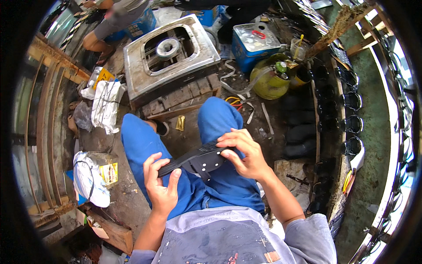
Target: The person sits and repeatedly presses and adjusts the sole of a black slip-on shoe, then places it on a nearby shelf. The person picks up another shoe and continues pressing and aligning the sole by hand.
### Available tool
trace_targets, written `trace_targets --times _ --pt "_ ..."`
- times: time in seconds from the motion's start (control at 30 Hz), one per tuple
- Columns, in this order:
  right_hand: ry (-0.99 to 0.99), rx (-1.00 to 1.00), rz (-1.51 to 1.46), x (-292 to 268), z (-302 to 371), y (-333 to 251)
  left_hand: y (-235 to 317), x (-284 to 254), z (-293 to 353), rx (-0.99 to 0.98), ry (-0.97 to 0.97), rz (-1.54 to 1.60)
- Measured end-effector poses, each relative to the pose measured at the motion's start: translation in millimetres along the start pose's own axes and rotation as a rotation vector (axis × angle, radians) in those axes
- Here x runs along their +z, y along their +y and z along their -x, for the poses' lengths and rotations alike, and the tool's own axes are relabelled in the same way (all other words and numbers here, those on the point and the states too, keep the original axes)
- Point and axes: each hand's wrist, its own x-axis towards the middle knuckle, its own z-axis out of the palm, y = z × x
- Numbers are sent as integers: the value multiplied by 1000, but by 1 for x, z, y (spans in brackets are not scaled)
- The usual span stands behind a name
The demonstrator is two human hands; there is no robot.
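You have both hands on a black sandal (pixel 193 159) at the center of the frame, above your blue-trousered lap. Your left hand (pixel 161 187) grips its left end, fingers over the edge and thumb nearer you; your right hand (pixel 242 152) pinches the other end between thumb and fingers. The sandal slants up toward the right, its white-dotted strap (pixel 206 166) turned toward the lower edge of the frame.

At top center, a metal stove (pixel 134 72) with a round burner (pixel 168 48) sits over wooden slats (pixel 182 94). Right of it, at the upper right, are a blue box (pixel 246 57) with a silver lid and a green gas cylinder (pixel 263 86). A tied white bundle (pixel 104 105) lies on the left, a gold packet (pixel 180 123) lies on the floor (pixel 138 193) near your foot, and black sandals line a rack along the right side. Another person (pixel 116 26) sits at the upper left.
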Motion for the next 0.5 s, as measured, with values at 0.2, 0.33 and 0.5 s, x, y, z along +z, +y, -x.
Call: trace_targets --times 0.2,0.33,0.5 --pt "17 4 -9 2 -2 0 3 -1 -2 72 -8 -4" --pt "22 8 15 2 -5 1 -1 -3 -1 61 -12 25" --pt "66 6 25 -3 -15 2 -18 -15 6 -116 -72 399"
